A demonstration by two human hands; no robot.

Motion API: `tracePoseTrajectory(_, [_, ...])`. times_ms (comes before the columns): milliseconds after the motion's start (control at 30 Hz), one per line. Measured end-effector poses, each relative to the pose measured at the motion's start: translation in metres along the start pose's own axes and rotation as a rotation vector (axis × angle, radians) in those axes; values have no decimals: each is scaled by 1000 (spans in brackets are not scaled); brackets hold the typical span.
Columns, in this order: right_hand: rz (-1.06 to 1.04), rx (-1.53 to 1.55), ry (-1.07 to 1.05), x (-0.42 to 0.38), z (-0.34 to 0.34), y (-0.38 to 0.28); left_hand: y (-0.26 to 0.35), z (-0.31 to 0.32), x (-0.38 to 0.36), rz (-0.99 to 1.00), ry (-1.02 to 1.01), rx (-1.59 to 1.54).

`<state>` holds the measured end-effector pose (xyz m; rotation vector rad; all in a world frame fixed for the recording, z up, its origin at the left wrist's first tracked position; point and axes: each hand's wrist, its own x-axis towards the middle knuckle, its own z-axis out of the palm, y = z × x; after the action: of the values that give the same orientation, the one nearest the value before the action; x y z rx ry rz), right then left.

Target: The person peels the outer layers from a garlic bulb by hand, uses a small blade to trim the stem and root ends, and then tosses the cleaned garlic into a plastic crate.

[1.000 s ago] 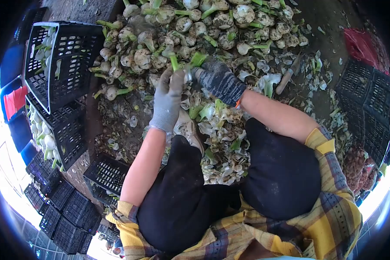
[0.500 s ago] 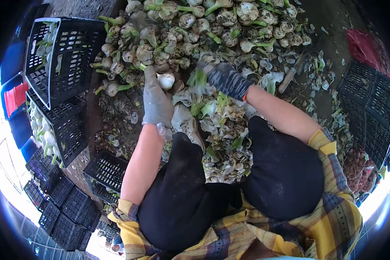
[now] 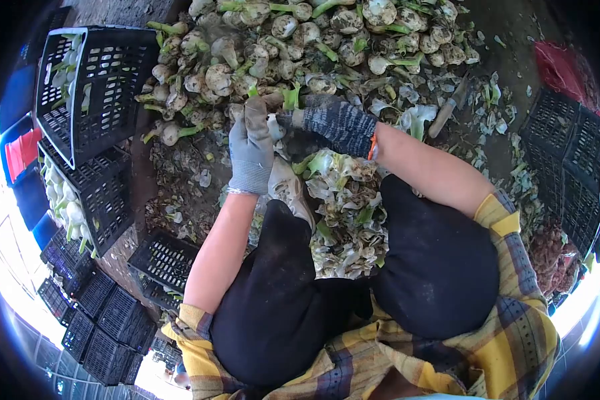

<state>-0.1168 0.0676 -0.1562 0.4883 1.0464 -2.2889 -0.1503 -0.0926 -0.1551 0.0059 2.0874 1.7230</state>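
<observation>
My left hand (image 3: 250,143), in a grey glove with soiled fingers, is closed around a white garlic bulb (image 3: 274,127); its fingers cover most of the bulb, and a bit of green stem (image 3: 253,91) shows above them. My right hand (image 3: 337,121), in a dark patterned glove with an orange cuff edge, meets the bulb from the right. Its fingers are closed, but what they grip is hidden. A green stem piece (image 3: 291,97) shows just above the right fingertips. Beyond both hands lies a heap of soiled garlic bulbs (image 3: 287,50) with green stems.
Peeled skins (image 3: 343,213) cover the ground between my legs. A tool with a wooden handle (image 3: 441,120) lies to the right. Black crates (image 3: 110,80) holding white bulbs stand at the left, with more black crates (image 3: 567,140) at the right beside a red mesh bag (image 3: 563,73).
My left hand has turned and moved right with the garlic bulb. My right hand, blurred before, has come in against the bulb, so the hands now meet.
</observation>
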Motion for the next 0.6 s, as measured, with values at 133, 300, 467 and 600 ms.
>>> tracePoseTrajectory(133, [-42, -500, 46, 3, -10, -4, 6, -2, 2, -58, -74, -65])
tracePoseTrajectory(300, [-162, -574, 196, 3, -8, 3, -41, -8, 14, 298, 56, 213])
tracePoseTrajectory(467, [-108, -489, 427, 6, -6, 1, 25, 12, 8, -307, 184, -171])
tracePoseTrajectory(600, [-78, -594, 443, 31, -58, 37, 24, 4, 11, -381, 218, -504])
